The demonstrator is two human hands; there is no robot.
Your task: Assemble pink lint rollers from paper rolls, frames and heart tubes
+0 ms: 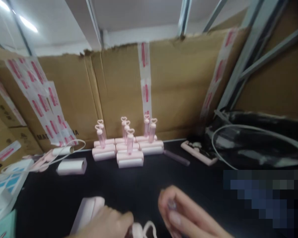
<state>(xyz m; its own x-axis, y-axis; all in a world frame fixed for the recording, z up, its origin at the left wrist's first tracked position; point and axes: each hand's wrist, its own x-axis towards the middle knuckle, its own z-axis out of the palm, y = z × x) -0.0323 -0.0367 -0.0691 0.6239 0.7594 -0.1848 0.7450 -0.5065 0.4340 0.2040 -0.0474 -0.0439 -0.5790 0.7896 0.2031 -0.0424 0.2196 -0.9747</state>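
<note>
Head view: left hand (106, 223) grips a pink heart-topped tube (141, 230); right hand (186, 216) pinches a small blurred piece.

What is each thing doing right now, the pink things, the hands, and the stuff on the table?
Pink heart-topped tubes: upright in their pink bases, grouped by the cardboard wall.
Loose tube: lying flat on the black table.
White block: lying on its side.
Pink tray: flat, beside the white cable.
Left hand: on a pink piece.
Right hand: fingers curled around something small, blurred.
</note>
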